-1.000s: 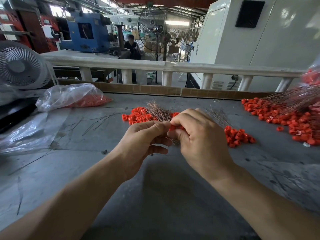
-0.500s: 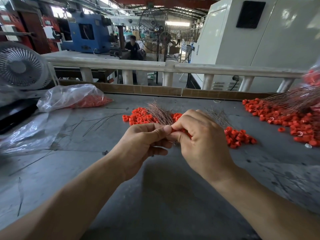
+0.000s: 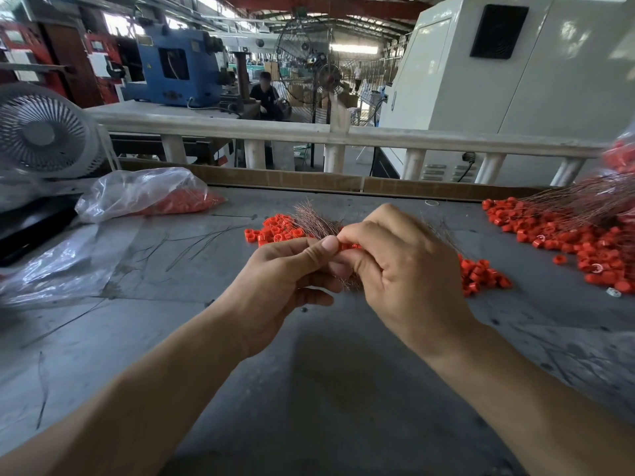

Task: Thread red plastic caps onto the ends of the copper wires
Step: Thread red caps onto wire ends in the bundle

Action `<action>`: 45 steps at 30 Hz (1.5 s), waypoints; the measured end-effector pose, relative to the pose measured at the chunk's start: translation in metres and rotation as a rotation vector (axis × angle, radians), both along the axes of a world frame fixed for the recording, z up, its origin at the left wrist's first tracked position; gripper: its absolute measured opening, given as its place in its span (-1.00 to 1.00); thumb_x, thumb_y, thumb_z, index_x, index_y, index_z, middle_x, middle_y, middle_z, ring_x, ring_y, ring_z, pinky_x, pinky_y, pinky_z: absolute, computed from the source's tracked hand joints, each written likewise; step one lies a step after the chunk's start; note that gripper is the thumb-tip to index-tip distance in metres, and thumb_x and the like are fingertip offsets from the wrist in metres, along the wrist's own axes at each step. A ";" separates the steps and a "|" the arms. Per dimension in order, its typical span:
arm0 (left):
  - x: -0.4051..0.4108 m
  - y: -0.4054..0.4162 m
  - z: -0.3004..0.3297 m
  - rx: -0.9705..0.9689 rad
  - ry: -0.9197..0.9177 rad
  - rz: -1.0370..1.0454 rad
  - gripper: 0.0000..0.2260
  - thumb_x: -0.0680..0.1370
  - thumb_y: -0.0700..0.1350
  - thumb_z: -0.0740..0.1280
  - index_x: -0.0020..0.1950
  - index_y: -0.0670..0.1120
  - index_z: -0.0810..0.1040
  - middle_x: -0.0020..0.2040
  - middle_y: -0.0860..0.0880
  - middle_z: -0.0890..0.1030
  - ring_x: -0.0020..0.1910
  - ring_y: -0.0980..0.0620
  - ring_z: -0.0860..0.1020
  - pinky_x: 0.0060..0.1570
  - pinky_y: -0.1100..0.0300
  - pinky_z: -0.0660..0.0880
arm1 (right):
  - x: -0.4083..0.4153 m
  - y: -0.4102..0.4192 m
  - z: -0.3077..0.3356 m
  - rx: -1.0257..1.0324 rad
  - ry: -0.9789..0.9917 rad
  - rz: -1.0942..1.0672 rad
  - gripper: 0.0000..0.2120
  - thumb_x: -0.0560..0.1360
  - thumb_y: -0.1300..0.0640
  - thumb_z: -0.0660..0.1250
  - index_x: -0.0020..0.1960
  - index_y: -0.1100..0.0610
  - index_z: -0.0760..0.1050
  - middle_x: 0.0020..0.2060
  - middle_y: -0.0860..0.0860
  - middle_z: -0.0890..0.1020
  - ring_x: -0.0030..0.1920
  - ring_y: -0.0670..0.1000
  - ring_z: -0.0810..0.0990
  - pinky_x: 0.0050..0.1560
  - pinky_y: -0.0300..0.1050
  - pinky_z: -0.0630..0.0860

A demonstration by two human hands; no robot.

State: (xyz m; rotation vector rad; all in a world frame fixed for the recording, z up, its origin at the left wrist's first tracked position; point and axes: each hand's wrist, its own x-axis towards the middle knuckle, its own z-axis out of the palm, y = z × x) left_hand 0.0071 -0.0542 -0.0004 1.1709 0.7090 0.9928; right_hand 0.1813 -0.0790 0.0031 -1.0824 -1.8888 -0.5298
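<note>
My left hand grips a bundle of thin copper wires whose tips fan up and away behind my thumb. My right hand meets it at the fingertips and pinches a red plastic cap, only a sliver of which shows between thumb and fingers. Loose red caps lie on the grey table just beyond my hands, and another small heap of caps sits to the right of my right hand.
A larger spread of red caps with a sheaf of wires covers the right side. A clear bag of caps and a slack plastic sheet lie left, near a white fan. A railing runs behind.
Both hands stay pressed together at the fingertips with only small finger shifts; the view has tilted slightly. Nothing was picked up or let go.
</note>
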 end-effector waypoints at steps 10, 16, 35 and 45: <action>0.001 0.001 0.000 -0.004 -0.066 0.093 -0.68 0.51 -0.04 0.37 0.12 -0.26 0.60 -0.07 -0.18 0.61 -0.20 -0.02 0.59 -0.23 0.17 0.55 | -0.004 0.002 -0.010 -0.140 0.054 0.122 -0.88 0.55 0.15 0.44 0.07 0.12 0.62 -0.07 -0.04 0.60 -0.05 -0.02 0.59 -0.07 -0.10 0.56; -0.003 0.006 -0.006 0.050 -0.005 0.147 -0.79 0.42 -0.05 0.45 -0.04 -0.15 0.68 -0.14 -0.14 0.66 -0.21 0.01 0.62 -0.26 0.22 0.57 | -0.003 0.003 -0.014 -0.257 0.067 0.192 -0.89 0.55 0.15 0.42 0.07 0.11 0.61 -0.05 -0.05 0.62 -0.05 -0.05 0.60 -0.05 -0.09 0.57; -0.006 0.009 -0.005 -0.002 -0.005 0.292 -0.91 0.55 -0.19 0.42 -0.12 -0.20 0.60 -0.22 -0.13 0.70 -0.32 0.00 0.67 -0.28 0.19 0.62 | 0.002 0.005 -0.016 -0.340 0.038 0.207 -0.87 0.53 0.19 0.45 0.08 0.10 0.65 -0.02 -0.09 0.60 -0.02 -0.07 0.60 -0.05 -0.05 0.60; -0.010 0.011 -0.005 -0.042 -0.019 0.294 -0.91 0.52 -0.18 0.45 -0.17 -0.17 0.62 -0.18 -0.18 0.71 -0.34 0.00 0.65 -0.32 0.19 0.61 | 0.000 0.004 -0.014 -0.367 0.039 0.201 -0.88 0.53 0.20 0.47 0.07 0.12 0.66 -0.03 -0.09 0.60 -0.02 -0.08 0.59 -0.02 -0.06 0.59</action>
